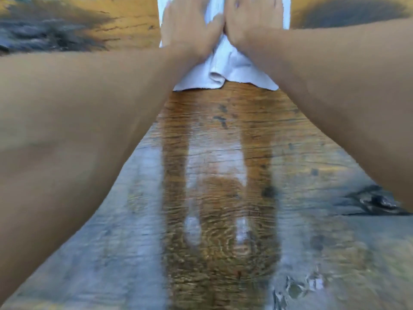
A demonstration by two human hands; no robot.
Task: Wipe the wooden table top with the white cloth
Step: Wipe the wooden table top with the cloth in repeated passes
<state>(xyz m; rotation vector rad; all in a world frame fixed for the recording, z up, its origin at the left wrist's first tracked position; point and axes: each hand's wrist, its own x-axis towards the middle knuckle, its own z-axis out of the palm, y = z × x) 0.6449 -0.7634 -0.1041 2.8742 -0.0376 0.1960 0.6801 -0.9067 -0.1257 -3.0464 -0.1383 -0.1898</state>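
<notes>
hands: 2, left hand (192, 25) + right hand (250, 21) | fingers flat, pressing | white cloth (225, 70): 1 | wooden table top (219, 175): 1

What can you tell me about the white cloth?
The white cloth looks like soft fabric, spread flat on the far part of the wooden table top. Its near edge is rumpled, with one small rolled fold. The left hand and right hand press flat on it, side by side. Its far end runs out of view.
</notes>
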